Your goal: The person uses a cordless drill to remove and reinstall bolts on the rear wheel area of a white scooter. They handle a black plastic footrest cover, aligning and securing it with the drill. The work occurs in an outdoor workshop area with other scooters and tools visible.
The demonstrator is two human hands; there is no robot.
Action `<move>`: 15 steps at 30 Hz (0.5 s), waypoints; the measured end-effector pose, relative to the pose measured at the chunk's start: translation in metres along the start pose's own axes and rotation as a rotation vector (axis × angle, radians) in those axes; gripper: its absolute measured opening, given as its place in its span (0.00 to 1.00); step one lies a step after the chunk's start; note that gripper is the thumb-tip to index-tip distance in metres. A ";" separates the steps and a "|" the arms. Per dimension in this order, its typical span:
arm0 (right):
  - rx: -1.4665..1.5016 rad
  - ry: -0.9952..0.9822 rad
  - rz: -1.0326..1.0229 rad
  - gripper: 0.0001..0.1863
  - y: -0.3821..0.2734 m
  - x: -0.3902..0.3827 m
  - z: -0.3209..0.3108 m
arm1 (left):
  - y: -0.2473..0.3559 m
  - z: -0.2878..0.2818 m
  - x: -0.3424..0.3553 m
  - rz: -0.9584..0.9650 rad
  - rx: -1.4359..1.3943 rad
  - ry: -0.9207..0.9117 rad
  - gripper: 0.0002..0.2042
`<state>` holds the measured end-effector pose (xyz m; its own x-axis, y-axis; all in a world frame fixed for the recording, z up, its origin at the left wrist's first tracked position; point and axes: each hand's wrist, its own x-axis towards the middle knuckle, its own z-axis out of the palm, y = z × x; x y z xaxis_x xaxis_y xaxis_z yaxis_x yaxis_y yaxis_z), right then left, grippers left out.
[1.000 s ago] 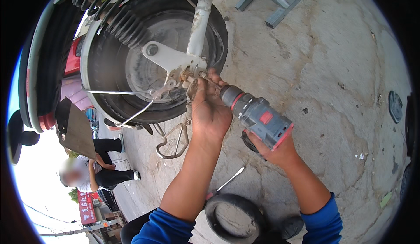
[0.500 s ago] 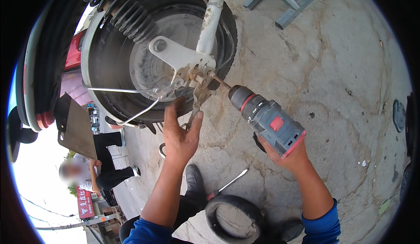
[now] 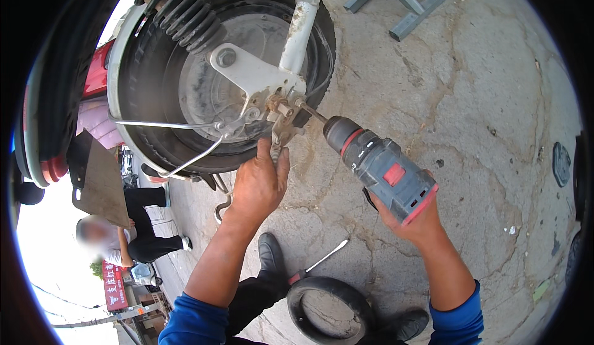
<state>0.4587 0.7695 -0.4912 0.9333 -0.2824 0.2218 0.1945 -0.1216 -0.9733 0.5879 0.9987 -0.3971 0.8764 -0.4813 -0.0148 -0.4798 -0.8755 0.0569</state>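
1. While the cordless drill [image 3: 387, 175] is right of the wheel [image 3: 201, 91], the right hand [image 3: 422, 226] closes its fingers round it.
2. The left hand [image 3: 255, 184] straddles a coil spring [image 3: 276, 151], fingers slightly parted; I cannot tell whether they grip.
3. Nearer lie a screwdriver [image 3: 299, 276] and tyre [image 3: 295, 308].

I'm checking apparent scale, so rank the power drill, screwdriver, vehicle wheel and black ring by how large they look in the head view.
Largest to smallest:
1. Vehicle wheel
2. Power drill
3. Black ring
4. Screwdriver
The drill looks nearer the camera, so its true size against the ring is unsure.
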 end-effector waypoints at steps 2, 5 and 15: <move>0.003 -0.006 0.008 0.14 -0.001 0.001 -0.001 | 0.001 0.000 0.000 0.000 -0.020 0.003 0.18; 0.036 -0.014 0.040 0.14 -0.001 0.002 -0.001 | 0.002 0.001 0.000 0.001 -0.020 0.015 0.18; 0.042 -0.030 0.064 0.15 -0.002 0.012 -0.009 | 0.005 0.003 0.000 0.011 -0.045 0.050 0.18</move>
<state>0.4666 0.7574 -0.4863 0.9526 -0.2599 0.1582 0.1464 -0.0642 -0.9871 0.5849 0.9941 -0.3997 0.8727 -0.4870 0.0357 -0.4880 -0.8669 0.1018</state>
